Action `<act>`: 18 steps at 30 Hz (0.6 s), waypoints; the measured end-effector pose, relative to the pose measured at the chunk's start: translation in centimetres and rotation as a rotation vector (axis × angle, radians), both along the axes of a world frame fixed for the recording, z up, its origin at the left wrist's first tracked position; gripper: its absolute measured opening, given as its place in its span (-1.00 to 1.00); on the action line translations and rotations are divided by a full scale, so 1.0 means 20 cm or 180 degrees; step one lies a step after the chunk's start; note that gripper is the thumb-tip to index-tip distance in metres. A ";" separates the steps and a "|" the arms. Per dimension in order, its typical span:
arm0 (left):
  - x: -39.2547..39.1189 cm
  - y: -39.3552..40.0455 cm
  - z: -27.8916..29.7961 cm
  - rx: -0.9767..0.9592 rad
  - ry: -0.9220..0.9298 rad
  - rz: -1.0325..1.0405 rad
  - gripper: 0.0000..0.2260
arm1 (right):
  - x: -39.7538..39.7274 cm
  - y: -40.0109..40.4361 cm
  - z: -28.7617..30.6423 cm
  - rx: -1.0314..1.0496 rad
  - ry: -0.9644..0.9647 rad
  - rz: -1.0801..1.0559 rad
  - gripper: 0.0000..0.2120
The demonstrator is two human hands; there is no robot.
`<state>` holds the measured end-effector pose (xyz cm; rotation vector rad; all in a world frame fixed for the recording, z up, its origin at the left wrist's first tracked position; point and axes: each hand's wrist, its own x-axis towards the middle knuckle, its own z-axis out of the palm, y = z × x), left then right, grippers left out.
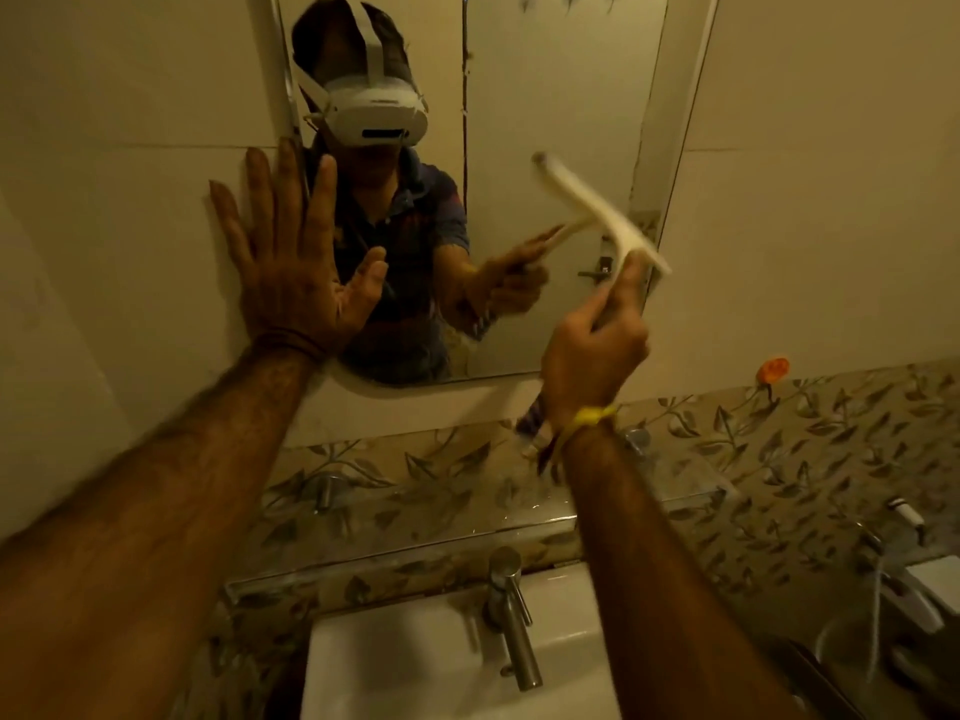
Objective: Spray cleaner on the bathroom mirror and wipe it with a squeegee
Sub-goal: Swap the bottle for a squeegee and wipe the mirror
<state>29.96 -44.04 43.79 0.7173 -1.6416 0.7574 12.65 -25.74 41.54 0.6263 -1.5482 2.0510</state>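
Note:
The bathroom mirror (545, 122) hangs on the tiled wall ahead, reflecting a person with a white headset. My right hand (595, 350) grips the handle of a white squeegee (597, 210), whose blade lies slanted over the mirror's lower right part; contact with the glass cannot be told. My left hand (291, 252) is spread flat, fingers apart, on the mirror's left edge and the wall tile beside it. No spray bottle can be clearly made out.
Below the mirror runs a glass shelf (415, 543) in front of leaf-patterned tiles. A steel tap (511, 615) stands over the white sink (415, 667). A small tube-like item (535, 433) sits behind my right wrist. Metal fittings (898, 589) are at the lower right.

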 end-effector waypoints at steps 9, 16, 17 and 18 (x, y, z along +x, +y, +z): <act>0.00 -0.01 -0.01 -0.0020 0.0045 -0.0046 -0.29 | 0.19 0.05 -0.23 0.0080 -0.0233 0.0426 -0.55; -0.01 -0.03 -0.01 -0.0113 0.0110 -0.0122 -0.28 | -0.09 0.01 0.13 -0.0112 -0.0411 -0.0026 -0.60; -0.01 -0.03 -0.01 -0.0130 0.0108 -0.0141 -0.28 | -0.06 0.01 0.10 -0.0084 -0.0422 -0.0028 -0.59; 0.00 -0.02 -0.01 -0.0128 0.0106 -0.0149 -0.28 | 0.01 0.01 0.02 0.0001 -0.0406 0.0072 -0.58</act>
